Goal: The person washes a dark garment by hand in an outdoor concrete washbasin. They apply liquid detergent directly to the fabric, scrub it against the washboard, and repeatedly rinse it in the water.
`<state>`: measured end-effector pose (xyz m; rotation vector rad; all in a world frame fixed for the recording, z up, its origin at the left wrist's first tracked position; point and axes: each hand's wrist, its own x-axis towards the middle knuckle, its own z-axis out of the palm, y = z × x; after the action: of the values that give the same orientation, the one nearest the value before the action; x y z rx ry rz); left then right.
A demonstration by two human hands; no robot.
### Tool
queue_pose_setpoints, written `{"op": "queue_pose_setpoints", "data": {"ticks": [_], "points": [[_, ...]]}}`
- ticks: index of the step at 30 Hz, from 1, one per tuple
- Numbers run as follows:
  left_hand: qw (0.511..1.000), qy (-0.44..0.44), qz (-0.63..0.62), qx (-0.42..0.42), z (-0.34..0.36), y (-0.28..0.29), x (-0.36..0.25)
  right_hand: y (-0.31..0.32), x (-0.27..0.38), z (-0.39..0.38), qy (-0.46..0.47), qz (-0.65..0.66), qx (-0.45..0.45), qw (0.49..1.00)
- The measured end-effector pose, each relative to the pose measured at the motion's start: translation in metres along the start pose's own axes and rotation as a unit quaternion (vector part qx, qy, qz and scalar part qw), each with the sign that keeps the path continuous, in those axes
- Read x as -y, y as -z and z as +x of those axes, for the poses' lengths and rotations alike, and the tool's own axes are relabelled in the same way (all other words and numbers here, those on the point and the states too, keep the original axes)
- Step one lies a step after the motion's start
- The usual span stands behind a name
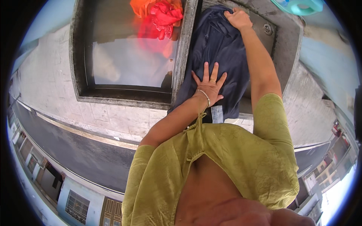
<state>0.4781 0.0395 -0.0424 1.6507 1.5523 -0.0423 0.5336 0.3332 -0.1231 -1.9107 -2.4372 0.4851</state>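
A dark navy garment (217,37) lies spread on the concrete washing slab, over the rim between the water tank and the shallow sink. My left hand (208,84) rests flat on it with fingers spread. My right hand (237,19) has its fingers closed on the garment's upper right edge. A pale label shows near the garment's lower end. Left of it, the concrete tank (77,67) holds water, with a red cloth (166,17) and an orange cloth (139,6) at the back.
The shallow sink (283,49) has a metal drain at the right. A turquoise plastic item (305,7) sits at the top right. Below are a tiled pavement (52,86), a dark road (64,139) and building fronts along the edges.
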Motion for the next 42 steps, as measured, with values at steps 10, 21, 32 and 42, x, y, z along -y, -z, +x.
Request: {"op": "queue_pose_setpoints", "data": {"ticks": [10, 21, 32, 42], "points": [[0.982, -0.181, 0.058, 0.009, 0.003, 0.01, -0.009, 0.079, -0.118, -0.018, -0.306, 0.697, -0.039, 0.648], [0.998, 0.053, 0.029, -0.001, -0.017, -0.011, -0.001, 0.03, -0.029, -0.085, 0.153, 0.158, 0.029, 0.975], [0.999, -0.003, -0.002, 0.049, -0.007, -0.007, 0.002, -0.009, -0.008, -0.023, 0.058, -0.056, -0.131, 0.988], [0.996, 0.036, 0.008, 0.081, 0.003, 0.001, 0.003, 0.009, 0.027, -0.186, 0.276, 0.015, -0.084, 0.957]]}}
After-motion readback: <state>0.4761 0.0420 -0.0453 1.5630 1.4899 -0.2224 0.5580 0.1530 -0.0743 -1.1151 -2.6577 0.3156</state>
